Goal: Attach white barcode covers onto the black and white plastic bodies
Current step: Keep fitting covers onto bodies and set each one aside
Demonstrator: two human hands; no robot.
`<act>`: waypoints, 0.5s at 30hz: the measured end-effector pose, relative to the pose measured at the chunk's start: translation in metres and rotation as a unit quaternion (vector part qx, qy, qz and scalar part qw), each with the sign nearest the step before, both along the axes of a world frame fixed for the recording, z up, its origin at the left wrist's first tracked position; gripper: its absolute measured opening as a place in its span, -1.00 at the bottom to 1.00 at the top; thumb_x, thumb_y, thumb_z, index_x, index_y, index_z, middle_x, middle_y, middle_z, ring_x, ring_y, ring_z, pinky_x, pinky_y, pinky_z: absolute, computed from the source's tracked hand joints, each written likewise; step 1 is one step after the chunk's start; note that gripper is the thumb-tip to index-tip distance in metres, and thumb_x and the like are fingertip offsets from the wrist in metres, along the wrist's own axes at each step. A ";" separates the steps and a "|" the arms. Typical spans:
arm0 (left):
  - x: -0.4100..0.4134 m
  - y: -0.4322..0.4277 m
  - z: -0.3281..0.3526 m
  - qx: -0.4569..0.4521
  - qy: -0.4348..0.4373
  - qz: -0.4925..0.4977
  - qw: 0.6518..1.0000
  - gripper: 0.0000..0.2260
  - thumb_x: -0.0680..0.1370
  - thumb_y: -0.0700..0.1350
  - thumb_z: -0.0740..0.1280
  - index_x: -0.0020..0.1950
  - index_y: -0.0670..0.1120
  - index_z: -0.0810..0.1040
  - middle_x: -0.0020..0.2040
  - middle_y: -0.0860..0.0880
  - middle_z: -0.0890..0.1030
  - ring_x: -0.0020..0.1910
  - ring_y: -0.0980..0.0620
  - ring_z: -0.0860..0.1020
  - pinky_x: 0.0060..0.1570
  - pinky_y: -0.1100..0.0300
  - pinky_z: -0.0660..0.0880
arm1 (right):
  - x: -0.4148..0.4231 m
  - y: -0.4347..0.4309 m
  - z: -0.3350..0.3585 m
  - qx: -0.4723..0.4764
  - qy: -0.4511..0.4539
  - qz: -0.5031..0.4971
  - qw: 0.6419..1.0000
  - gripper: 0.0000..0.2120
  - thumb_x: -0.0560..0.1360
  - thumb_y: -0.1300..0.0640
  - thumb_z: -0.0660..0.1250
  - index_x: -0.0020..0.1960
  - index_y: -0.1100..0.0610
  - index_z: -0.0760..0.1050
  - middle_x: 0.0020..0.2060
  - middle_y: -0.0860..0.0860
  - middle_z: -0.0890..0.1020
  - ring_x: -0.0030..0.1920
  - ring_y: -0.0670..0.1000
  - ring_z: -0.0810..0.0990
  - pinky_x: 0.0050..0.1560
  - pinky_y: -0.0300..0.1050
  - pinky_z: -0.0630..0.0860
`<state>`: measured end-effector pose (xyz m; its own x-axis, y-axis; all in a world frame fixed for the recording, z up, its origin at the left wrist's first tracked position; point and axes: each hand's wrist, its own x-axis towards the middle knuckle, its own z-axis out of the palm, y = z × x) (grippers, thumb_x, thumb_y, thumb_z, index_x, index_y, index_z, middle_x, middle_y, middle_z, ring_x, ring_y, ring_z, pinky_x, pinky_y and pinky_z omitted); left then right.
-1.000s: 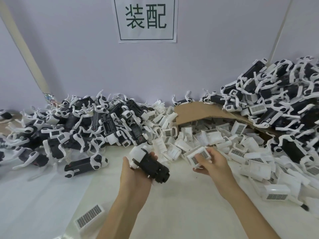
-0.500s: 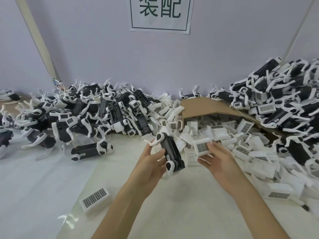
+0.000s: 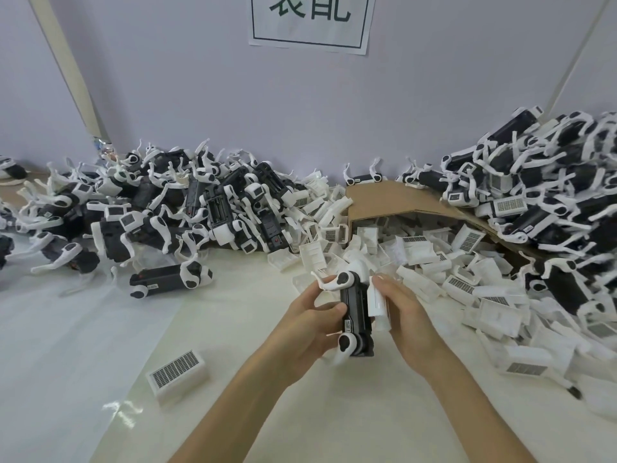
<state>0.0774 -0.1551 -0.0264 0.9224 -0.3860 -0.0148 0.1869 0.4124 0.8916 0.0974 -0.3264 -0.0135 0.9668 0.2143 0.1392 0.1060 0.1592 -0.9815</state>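
- Head view: the left hand [image 3: 310,325] holds a black and white body [image 3: 355,312] above the bench [image 3: 334,416], its fingers [image 3: 329,308] wrapped round the body's left side.
- The right hand [image 3: 405,315] presses a white cover [image 3: 379,304] against the body's right flank, fingers curled round it. The cover touches the body but does not look seated.
- The cover's barcode face is hidden, so its facing cannot be told. Pushed home back to front or skewed, it would probably jam or bend its clips.
- The white legs at the body's top [image 3: 329,285] and bottom [image 3: 344,345] stick out beside the left hand. A hard squeeze could twist one, or one could block the cover's path.
- Both parts are in the air. If the push runs off-line, the cover could slip from the right fingers into the heap of covers [image 3: 420,255] just behind, and be lost among them.
- A spare cover [image 3: 177,370] lies near the left forearm, and a sweep of that arm could knock it away.
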 end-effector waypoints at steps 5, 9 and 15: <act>0.001 -0.003 -0.002 -0.037 0.013 0.016 0.999 -0.61 0.65 -0.34 0.20 0.37 0.03 0.52 0.14 -0.19 0.66 -0.04 -0.14 0.66 -0.16 0.09 0.60 | -0.005 0.017 -0.008 -0.117 -0.067 -0.075 0.988 -0.79 0.53 -0.07 0.19 -0.26 -0.05 0.33 -0.23 -0.04 0.40 -0.18 -0.07 0.39 -0.09 -0.09 0.35; 0.002 -0.001 -0.001 -0.051 0.016 0.025 0.998 -0.61 0.65 -0.34 0.20 0.38 0.03 0.50 0.13 -0.14 0.67 -0.06 -0.11 0.63 -0.18 0.11 0.60 | -0.006 0.021 -0.015 -0.170 -0.104 -0.109 0.974 -0.83 0.53 -0.07 0.17 -0.11 0.02 0.37 -0.06 0.17 0.46 -0.11 0.04 0.44 -0.08 -0.04 0.39; 0.003 -0.001 -0.001 -0.065 0.067 0.010 0.996 -0.62 0.65 -0.33 0.20 0.39 0.02 0.50 0.17 -0.15 0.65 0.00 -0.16 0.59 -0.19 0.14 0.57 | -0.010 0.019 -0.009 -0.124 -0.244 -0.272 0.922 -0.78 0.32 0.31 0.14 -0.06 0.11 0.39 -0.09 0.11 0.45 -0.10 0.03 0.49 -0.13 -0.29 0.46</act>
